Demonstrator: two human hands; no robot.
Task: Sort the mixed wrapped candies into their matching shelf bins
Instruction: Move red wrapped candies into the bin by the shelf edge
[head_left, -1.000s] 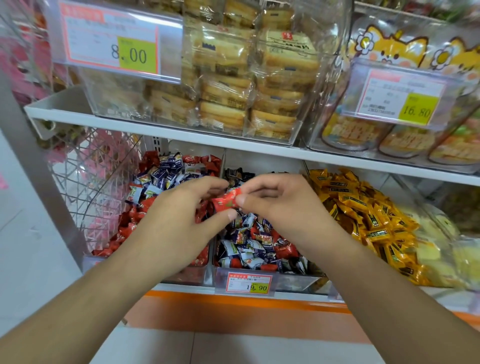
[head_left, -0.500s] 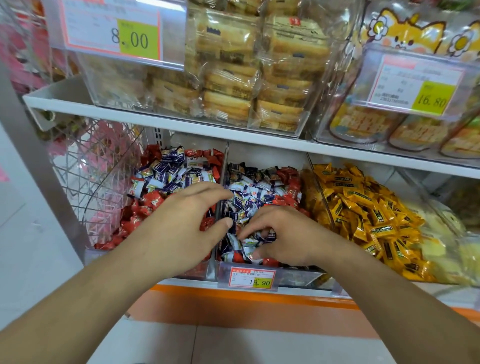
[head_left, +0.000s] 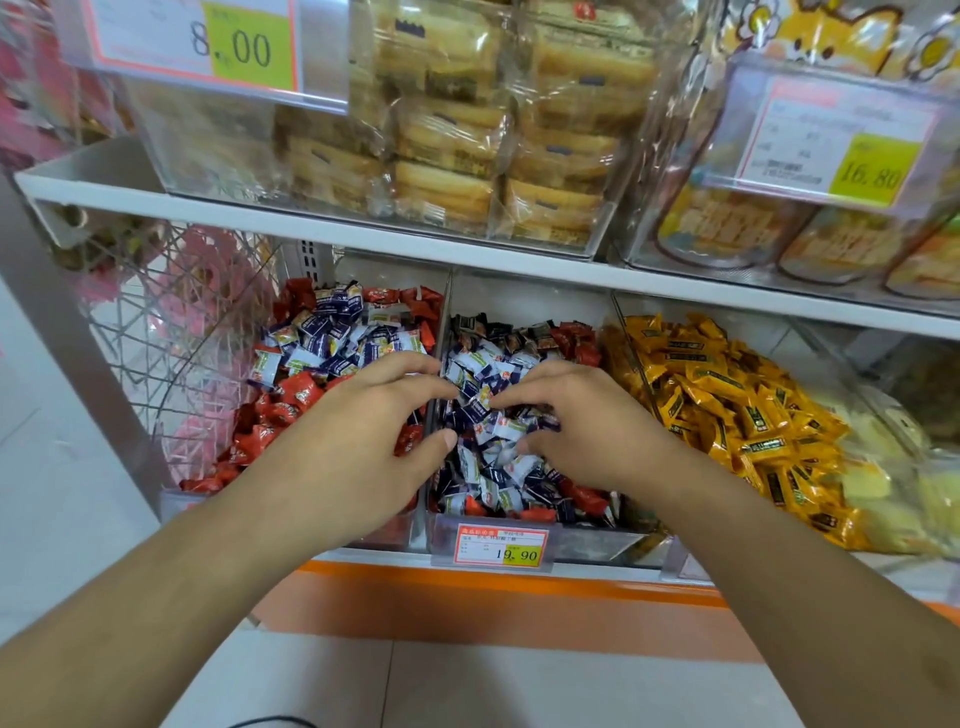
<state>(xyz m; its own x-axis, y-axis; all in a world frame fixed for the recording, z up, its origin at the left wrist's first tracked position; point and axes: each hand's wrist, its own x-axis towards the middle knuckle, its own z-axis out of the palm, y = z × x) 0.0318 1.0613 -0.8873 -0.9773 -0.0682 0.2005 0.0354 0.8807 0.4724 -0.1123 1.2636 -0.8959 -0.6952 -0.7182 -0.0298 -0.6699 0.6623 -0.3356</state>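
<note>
Now both hands (head_left: 483, 436) curled over blue-white candies (head_left: 498, 467), grip unclear, middle bin (head_left: 571, 540)

Glossy plastic candy wrappers (head_left: 498, 426); clear plastic bins (head_left: 524, 538).

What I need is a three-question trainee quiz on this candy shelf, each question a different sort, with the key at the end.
1. True or false: the yellow candies lie in the bin directly right of the middle bin.
2. The price tag on the middle bin's front reads: A) 8.00 B) 19.90 C) 16.80
3. Fill in: the right hand reaches among candies in the ___ bin.

Key: 1 true; 2 B; 3 middle.
</note>
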